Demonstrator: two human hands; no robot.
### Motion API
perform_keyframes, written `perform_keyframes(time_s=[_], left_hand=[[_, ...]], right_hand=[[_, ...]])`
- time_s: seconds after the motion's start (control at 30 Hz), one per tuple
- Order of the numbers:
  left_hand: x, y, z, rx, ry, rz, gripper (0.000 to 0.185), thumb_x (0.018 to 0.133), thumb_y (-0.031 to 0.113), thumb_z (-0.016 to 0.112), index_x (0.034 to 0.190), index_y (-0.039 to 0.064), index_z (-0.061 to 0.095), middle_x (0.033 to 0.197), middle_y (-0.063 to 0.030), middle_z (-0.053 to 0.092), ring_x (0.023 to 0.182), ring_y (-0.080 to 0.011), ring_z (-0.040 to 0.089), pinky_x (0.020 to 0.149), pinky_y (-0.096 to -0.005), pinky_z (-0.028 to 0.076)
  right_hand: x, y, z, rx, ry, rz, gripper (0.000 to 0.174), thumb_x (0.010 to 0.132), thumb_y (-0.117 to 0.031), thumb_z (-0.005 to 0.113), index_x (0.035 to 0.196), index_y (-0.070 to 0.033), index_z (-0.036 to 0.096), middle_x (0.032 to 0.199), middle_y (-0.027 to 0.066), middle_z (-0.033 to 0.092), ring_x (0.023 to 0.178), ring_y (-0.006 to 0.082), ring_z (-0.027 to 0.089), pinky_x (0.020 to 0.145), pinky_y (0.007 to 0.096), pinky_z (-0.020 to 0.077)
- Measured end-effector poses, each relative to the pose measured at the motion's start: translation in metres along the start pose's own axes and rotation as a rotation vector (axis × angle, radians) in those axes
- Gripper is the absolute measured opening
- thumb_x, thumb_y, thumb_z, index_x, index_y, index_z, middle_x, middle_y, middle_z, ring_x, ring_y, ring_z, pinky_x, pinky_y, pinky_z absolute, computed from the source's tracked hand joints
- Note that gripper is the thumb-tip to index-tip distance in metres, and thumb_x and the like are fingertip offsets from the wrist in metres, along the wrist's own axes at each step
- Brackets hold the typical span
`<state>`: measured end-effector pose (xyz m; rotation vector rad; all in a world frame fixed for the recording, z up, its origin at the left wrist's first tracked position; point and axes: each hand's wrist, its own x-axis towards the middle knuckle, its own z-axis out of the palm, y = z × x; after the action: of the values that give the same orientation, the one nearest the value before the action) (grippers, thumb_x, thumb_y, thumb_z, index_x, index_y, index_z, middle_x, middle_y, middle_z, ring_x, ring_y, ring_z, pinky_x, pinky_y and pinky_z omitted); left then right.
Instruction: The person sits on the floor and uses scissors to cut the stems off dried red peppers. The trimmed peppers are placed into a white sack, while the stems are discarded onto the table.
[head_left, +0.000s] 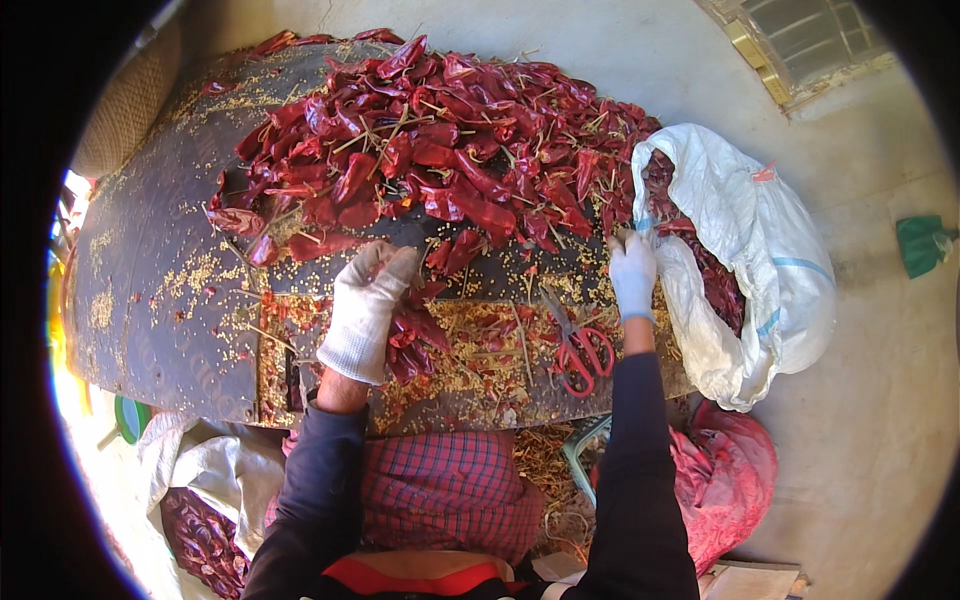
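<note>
My left hand (375, 300), in a white knit glove, is over the near part of the table with its fingers curled; dried red chilies (420, 330) show beside and beneath it, and whether it grips them is not clear. My right hand (631, 274), gloved too, touches the edge of a white woven sack (757, 217) holding dark red dried chilies (712, 281); its fingertips are partly hidden. Between the hands, nearer the right, red-handled scissors (577, 349) lie partly spread on the seed-strewn tabletop. A large heap of dried red chilies with stems (465, 150) lies beyond both hands.
Pale seeds and stem bits cover parts of the dark tabletop (172, 322). Below the table's near edge are a white sack of chilies (225, 465), a plaid cloth (450, 487), a green plastic basket (577, 450) and a pink cloth bundle (727, 480). A wall (862, 330) stands at right.
</note>
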<state>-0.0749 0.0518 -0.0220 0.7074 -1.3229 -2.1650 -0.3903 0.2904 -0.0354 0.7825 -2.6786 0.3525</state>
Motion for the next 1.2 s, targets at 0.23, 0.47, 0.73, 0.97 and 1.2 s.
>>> perform_keyframes(time_s=[0.23,0.47,0.73,0.97,1.2], left_hand=[[0.000,0.004,0.007,-0.064,0.036,-0.012,0.017,0.092,0.017,0.069,0.078,0.011,0.060,0.071,0.0033,0.062,0.062,-0.0045,0.051,0.058,-0.0209,0.039],[-0.012,0.015,0.017,-0.112,-0.084,-0.106,0.014,0.090,0.014,0.069,0.092,0.000,0.066,0.076,-0.0037,0.062,0.063,-0.0104,0.057,0.042,-0.0281,0.050],[-0.009,0.001,0.013,-0.023,-0.212,0.127,0.043,0.084,0.016,0.079,0.121,0.001,0.062,0.104,-0.0016,0.066,0.093,-0.0077,0.058,0.084,-0.0256,0.050],[-0.011,0.005,0.015,0.015,-0.272,-0.009,0.032,0.083,0.012,0.077,0.110,-0.001,0.066,0.098,-0.0031,0.069,0.088,-0.0100,0.061,0.077,-0.0264,0.052],[-0.011,-0.001,0.012,0.428,-0.290,0.239,0.038,0.072,0.017,0.077,0.104,-0.002,0.066,0.095,-0.0192,0.068,0.088,-0.0316,0.067,0.079,-0.0370,0.052]], right_hand=[[0.034,-0.026,0.045,-0.061,0.059,0.049,0.024,0.084,-0.022,0.069,0.100,-0.005,0.065,0.095,0.0197,0.066,0.089,0.0416,0.064,0.079,0.0481,0.0510],[-0.046,-0.161,-0.022,0.460,0.244,-0.215,0.027,0.082,-0.008,0.071,0.109,-0.004,0.066,0.095,0.0122,0.065,0.085,0.0284,0.063,0.076,0.0378,0.0500],[-0.120,-0.215,-0.058,0.199,0.223,-0.638,0.031,0.073,-0.007,0.077,0.103,-0.010,0.071,0.097,0.0019,0.061,0.089,0.0218,0.057,0.080,0.0365,0.0481],[-0.107,-0.196,-0.073,0.860,-0.035,-0.417,0.029,0.091,-0.023,0.068,0.112,-0.003,0.067,0.108,0.0123,0.065,0.098,0.0237,0.064,0.077,0.0333,0.0531],[-0.093,-0.210,-0.077,0.591,0.012,-0.716,0.021,0.085,-0.019,0.070,0.101,-0.006,0.070,0.103,0.0077,0.064,0.093,0.0258,0.060,0.077,0.0369,0.0497]])
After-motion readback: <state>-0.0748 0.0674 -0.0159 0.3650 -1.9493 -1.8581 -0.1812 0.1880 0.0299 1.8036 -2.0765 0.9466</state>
